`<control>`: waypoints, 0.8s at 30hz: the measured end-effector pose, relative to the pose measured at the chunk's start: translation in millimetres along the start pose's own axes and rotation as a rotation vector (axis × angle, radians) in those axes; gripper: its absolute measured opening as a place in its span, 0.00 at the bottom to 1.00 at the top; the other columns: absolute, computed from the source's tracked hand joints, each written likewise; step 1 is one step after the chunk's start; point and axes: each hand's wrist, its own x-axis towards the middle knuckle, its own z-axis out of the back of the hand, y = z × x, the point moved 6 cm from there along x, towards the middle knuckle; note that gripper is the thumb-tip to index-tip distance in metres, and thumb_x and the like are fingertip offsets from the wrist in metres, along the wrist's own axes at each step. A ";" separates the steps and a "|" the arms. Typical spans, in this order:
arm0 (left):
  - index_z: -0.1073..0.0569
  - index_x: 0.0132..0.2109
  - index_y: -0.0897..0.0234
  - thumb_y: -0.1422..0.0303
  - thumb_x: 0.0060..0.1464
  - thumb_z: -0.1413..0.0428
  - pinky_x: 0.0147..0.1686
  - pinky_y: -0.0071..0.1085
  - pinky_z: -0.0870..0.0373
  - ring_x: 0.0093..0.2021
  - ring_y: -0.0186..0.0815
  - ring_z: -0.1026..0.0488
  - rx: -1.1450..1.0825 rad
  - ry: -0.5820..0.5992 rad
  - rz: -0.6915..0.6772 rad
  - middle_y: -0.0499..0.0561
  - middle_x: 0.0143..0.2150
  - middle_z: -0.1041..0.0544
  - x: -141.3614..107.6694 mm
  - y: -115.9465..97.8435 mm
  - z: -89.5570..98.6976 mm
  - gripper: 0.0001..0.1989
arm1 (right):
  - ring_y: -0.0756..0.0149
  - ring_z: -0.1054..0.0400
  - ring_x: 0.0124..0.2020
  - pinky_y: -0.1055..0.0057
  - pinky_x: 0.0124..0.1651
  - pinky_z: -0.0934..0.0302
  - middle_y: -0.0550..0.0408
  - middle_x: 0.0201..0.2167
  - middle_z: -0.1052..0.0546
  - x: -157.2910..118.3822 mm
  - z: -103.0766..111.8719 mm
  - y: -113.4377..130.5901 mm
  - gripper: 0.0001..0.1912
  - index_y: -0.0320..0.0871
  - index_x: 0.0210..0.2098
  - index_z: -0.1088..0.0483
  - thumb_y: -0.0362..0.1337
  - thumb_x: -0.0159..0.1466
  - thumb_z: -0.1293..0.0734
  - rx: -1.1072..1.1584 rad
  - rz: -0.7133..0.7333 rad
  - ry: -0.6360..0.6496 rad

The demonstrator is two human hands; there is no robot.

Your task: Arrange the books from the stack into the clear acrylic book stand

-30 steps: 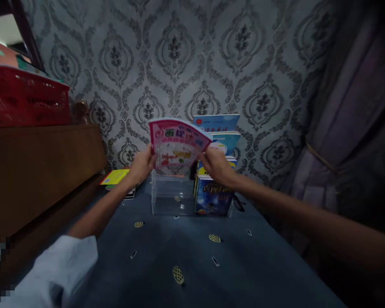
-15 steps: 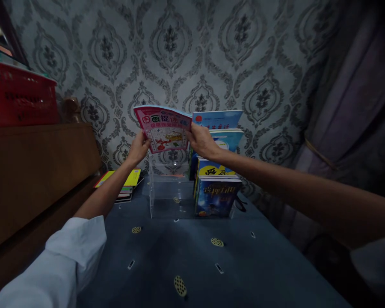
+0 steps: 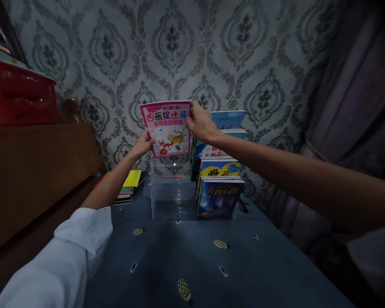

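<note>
A pink-covered picture book stands upright between my hands, its front facing me, at the top left of a clear tiered book rack. My left hand is closed on its lower left edge. At its upper right edge my right hand grips it, thumb on the cover. Whether the book's bottom rests on the rack's back tier I cannot tell. The rack's right side holds a dark blue book in front, a yellow and blue book behind it, and light blue books at the back, partly behind my right hand.
More books lie in a stack left of the rack, partly behind my left forearm. A red plastic basket sits on a wooden cabinet at the left. Patterned wallpaper rises behind the blue tablecloth; a curtain hangs at right.
The pink book has straightened from a bent, tilted position and its cover now faces me more fully. My left hand moved slightly right, and my right hand rose a little along the edge.
</note>
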 end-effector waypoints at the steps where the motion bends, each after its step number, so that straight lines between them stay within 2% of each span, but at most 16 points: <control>1: 0.38 0.61 0.66 0.76 0.52 0.47 0.50 0.45 0.23 0.49 0.44 0.23 -0.019 0.009 0.043 0.55 0.50 0.21 1.1 1.2 -2.0 0.28 | 0.48 0.29 0.52 0.53 0.55 0.37 0.41 0.50 0.23 4.7 3.1 1.6 0.23 0.37 0.63 0.41 0.32 0.69 0.44 -0.007 0.001 -0.008; 4: 0.38 0.62 0.65 0.77 0.51 0.47 0.45 0.45 0.22 0.44 0.44 0.21 -0.024 0.059 0.108 0.54 0.46 0.20 2.2 4.2 -7.6 0.29 | 0.48 0.31 0.56 0.53 0.59 0.40 0.40 0.54 0.25 17.0 9.4 2.8 0.26 0.36 0.66 0.45 0.32 0.69 0.44 -0.024 0.025 -0.032; 7: 0.35 0.60 0.66 0.75 0.50 0.46 0.45 0.47 0.22 0.42 0.44 0.21 -0.020 0.104 0.104 0.55 0.45 0.19 2.3 8.4 -12.3 0.28 | 0.50 0.32 0.57 0.54 0.61 0.41 0.40 0.56 0.26 26.4 6.9 -4.7 0.24 0.38 0.63 0.39 0.32 0.68 0.44 -0.035 0.041 -0.023; 13: 0.27 0.53 0.69 0.76 0.44 0.46 0.62 0.49 0.34 0.55 0.46 0.26 -0.049 0.263 -0.076 0.54 0.48 0.19 5.5 10.2 -26.2 0.26 | 0.47 0.31 0.54 0.51 0.57 0.37 0.40 0.49 0.22 33.9 -6.1 -21.0 0.18 0.40 0.51 0.26 0.36 0.70 0.43 -0.103 0.061 0.046; 17: 0.27 0.53 0.68 0.76 0.44 0.47 0.64 0.48 0.37 0.57 0.45 0.27 -0.022 0.269 -0.092 0.54 0.49 0.20 7.0 11.1 -27.0 0.26 | 0.48 0.29 0.49 0.53 0.53 0.35 0.43 0.44 0.21 29.9 -4.9 -14.7 0.16 0.43 0.45 0.22 0.34 0.68 0.41 -0.161 0.086 0.060; 24: 0.29 0.54 0.68 0.71 0.49 0.45 0.64 0.47 0.37 0.60 0.46 0.30 0.014 0.211 -0.070 0.57 0.55 0.23 0.0 14.0 -18.8 0.23 | 0.49 0.29 0.45 0.53 0.50 0.35 0.43 0.43 0.20 21.9 4.5 -11.2 0.17 0.42 0.43 0.21 0.31 0.64 0.40 -0.196 0.096 0.062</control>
